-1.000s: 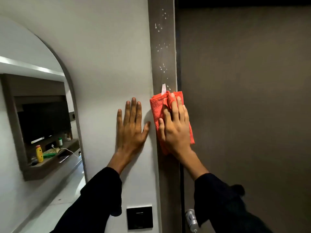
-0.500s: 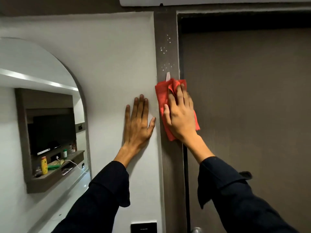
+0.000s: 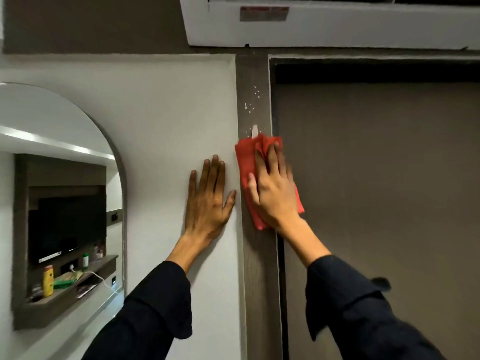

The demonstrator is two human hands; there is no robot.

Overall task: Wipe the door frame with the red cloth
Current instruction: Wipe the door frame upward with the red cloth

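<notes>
A dark wooden door frame runs upright through the middle of the view, with white specks on it above the cloth. My right hand presses a folded red cloth flat against the frame; a small white tag sticks out of the cloth's top edge. The hand is slightly blurred. My left hand lies flat on the white wall just left of the frame, fingers spread, holding nothing. Both arms wear dark sleeves.
The closed brown door fills the right side. A white air-conditioner unit hangs above the frame. An arched mirror on the left wall reflects a shelf with a TV and bottles.
My right hand and the red cloth have slid up the frame toward the white specks. The view has tilted upward, bringing the air-conditioner into sight. My left hand stays flat on the wall.
</notes>
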